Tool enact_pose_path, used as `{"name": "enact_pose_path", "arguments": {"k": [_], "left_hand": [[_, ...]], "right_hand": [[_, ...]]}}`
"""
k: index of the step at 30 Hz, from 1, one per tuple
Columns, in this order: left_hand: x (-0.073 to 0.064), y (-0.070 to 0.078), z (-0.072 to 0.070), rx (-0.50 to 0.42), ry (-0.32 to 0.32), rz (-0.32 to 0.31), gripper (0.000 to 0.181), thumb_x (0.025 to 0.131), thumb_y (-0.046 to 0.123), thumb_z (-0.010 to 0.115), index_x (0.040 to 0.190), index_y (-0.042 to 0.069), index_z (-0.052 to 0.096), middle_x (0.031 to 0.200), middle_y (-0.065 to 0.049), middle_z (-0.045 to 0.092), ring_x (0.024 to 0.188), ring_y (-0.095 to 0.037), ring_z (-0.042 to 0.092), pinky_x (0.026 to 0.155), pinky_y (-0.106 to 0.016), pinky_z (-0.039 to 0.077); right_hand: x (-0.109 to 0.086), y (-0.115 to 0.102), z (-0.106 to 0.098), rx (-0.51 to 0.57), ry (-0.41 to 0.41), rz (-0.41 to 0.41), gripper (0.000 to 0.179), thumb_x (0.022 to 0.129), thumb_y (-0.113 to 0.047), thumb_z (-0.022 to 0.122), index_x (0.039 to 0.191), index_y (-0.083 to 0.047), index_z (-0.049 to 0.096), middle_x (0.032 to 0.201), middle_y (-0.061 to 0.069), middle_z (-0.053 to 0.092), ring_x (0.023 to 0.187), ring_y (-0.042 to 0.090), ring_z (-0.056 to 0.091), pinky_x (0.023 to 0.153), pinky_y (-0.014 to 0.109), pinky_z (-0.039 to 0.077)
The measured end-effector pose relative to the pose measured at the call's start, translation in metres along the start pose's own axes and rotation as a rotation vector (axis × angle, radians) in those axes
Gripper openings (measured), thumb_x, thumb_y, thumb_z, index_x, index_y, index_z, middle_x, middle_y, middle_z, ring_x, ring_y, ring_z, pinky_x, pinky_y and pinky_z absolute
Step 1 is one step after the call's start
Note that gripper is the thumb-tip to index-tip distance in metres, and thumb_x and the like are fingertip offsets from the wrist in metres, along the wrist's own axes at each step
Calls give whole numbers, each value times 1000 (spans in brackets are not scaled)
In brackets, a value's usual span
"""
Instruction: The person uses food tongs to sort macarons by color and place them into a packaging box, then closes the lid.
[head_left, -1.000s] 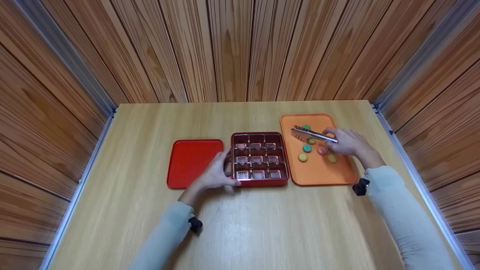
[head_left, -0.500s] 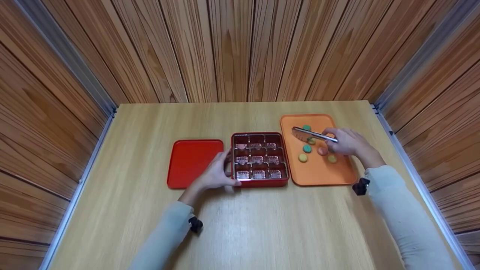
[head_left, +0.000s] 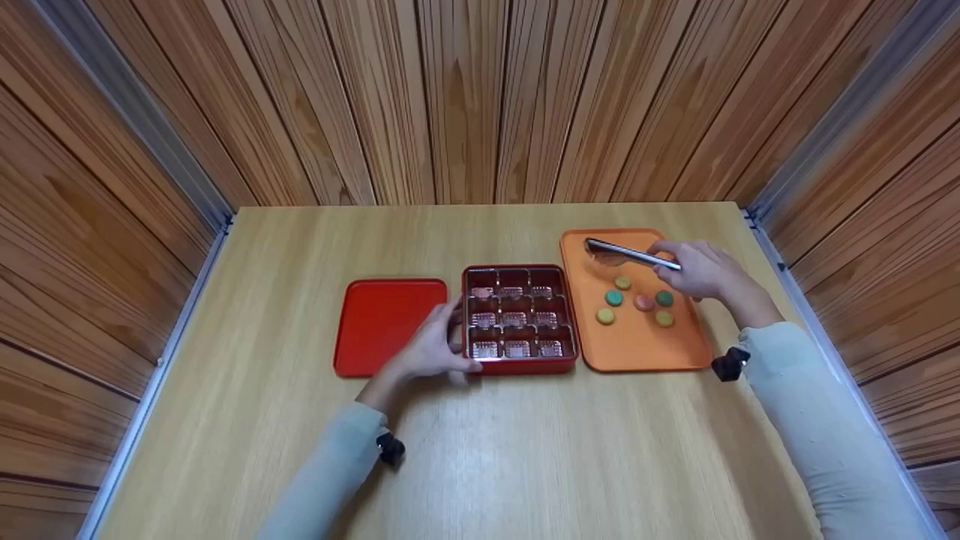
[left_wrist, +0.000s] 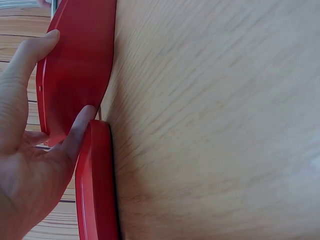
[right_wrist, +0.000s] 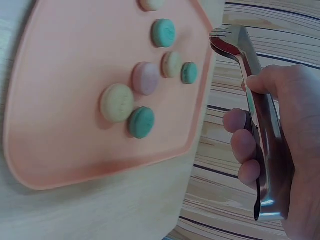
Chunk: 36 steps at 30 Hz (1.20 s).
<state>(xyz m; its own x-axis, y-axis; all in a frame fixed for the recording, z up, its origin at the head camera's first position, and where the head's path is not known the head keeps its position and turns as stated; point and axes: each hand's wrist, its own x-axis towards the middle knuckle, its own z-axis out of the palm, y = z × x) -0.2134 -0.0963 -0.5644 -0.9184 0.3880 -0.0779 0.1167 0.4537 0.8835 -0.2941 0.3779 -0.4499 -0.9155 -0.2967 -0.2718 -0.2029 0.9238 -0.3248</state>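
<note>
In the right wrist view my right hand (right_wrist: 295, 115) grips silver metal tongs (right_wrist: 262, 120), their ends (right_wrist: 230, 39) close together with nothing seen between them. They hang over the back of an orange tray (head_left: 637, 345) in the head view. Spread on the tray lie several macarons: green (head_left: 664, 298), pink (head_left: 643, 302) and yellow (head_left: 664, 319). Another green macaron (right_wrist: 189, 72), hidden by the tongs in the head view, lies near the tray's edge. My left hand (head_left: 431, 349) rests its fingers and thumb against the front left corner of a red box (head_left: 525, 366) with square compartments.
A flat red lid (head_left: 382, 337) lies left of the box, and my left fingers reach between the two. The orange tray stands close to the box's right side. Wood-panelled walls (head_left: 465, 105) rise behind the table (head_left: 510, 457) and at both sides.
My right hand and the tongs have moved up and slightly right, uncovering the green macaron by the pink one. The tongs' ends came together. My left hand and the box have stayed put.
</note>
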Motion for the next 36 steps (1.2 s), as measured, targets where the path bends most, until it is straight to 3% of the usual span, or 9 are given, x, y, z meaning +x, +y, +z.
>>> {"name": "enact_pose_path", "arguments": {"k": [11, 22, 28, 36], "left_hand": [[2, -3, 0, 6, 5, 5, 136, 74, 20, 104, 180, 5, 19, 166, -28, 46, 158, -44, 47, 141, -63, 31], [1, 0, 0, -19, -3, -5, 136, 75, 18, 104, 180, 7, 20, 166, -28, 45, 159, -44, 46, 141, -60, 32], [0, 1, 1, -37, -2, -20, 134, 75, 16, 104, 181, 8, 21, 166, -26, 45, 159, -43, 47, 138, -59, 38], [2, -1, 1, -90, -29, 0, 131, 79, 10, 101, 180, 5, 17, 167, -27, 41, 160, -42, 48, 119, -51, 60]], "right_hand": [[-6, -24, -15, -98, 65, -72, 40, 113, -30, 59, 149, -15, 65, 70, 3, 55, 51, 19, 51, 48, 28, 36], [-4, -54, -8, -191, 85, -174, 37, 111, -26, 64, 145, -13, 68, 66, -2, 47, 51, 16, 40, 50, 26, 27], [-4, -74, -5, -222, 93, -224, 33, 111, -27, 65, 141, -15, 70, 67, -3, 50, 50, 14, 39, 50, 26, 26], [0, -91, 2, -236, 94, -266, 34, 109, -24, 67, 141, -15, 72, 66, -3, 52, 51, 14, 39, 51, 26, 27]]}}
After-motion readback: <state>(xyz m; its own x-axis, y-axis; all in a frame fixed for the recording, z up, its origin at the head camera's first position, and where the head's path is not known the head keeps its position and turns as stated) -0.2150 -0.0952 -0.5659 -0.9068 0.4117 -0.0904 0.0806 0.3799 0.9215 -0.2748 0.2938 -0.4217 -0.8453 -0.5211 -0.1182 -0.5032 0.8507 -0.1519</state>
